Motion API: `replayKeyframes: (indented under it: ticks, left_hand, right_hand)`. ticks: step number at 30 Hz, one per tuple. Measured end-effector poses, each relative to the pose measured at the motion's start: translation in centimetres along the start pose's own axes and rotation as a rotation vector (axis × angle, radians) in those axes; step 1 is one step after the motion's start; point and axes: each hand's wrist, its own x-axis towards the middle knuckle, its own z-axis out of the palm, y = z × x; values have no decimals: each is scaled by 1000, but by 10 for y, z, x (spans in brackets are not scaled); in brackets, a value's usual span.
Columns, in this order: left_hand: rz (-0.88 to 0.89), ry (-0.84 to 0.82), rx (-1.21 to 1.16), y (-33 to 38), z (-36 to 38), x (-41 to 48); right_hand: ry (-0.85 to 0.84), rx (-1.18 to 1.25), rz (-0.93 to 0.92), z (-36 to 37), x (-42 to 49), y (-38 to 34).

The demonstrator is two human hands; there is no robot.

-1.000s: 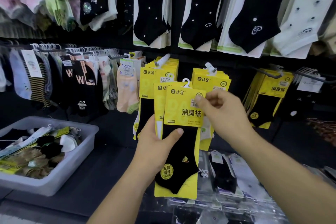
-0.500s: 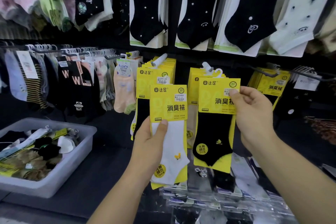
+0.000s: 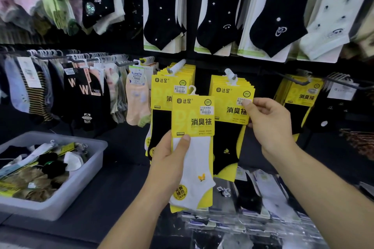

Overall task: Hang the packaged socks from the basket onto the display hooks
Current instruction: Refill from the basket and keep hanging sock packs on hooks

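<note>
- Left hand (image 3: pixel 172 159) grips white sock pack (image 3: pixel 194 123), hanger (image 3: pixel 192 89) at 12 o'clock, ready to hang.
- Right hand (image 3: pixel 271 127) pinches black sock pack (image 3: pixel 228 111), maybe steadying it on its hook (image 3: pixel 230 75).

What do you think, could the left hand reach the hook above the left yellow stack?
Probably yes: the left hand holds the white sock pack just below that hook, nothing between; the right hand pinches a black sock pack aside.
</note>
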Motion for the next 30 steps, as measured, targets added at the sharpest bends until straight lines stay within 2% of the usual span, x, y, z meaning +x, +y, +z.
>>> replayKeyframes:
  ticks: [5, 10, 14, 21, 26, 30]
  left_hand:
    - [50, -27, 104, -6, 5, -3]
    - [83, -112, 200, -2, 20, -7]
    - [67, -122, 216, 2, 34, -4]
    - [83, -132, 257, 18, 57, 27]
    - [84, -129, 263, 22, 67, 44]
    - [49, -106, 220, 15, 66, 49]
  right_hand:
    - [46, -119, -121, -8, -9, -1]
    - [-232, -136, -173, -8, -16, -24]
    - [-321, -228, -147, -11, -10, -39]
    - [-222, -192, -95, -8, 19, -55]
    - [-113, -283, -159, 1, 34, -55]
    - [-111, -323, -205, 8, 34, -53]
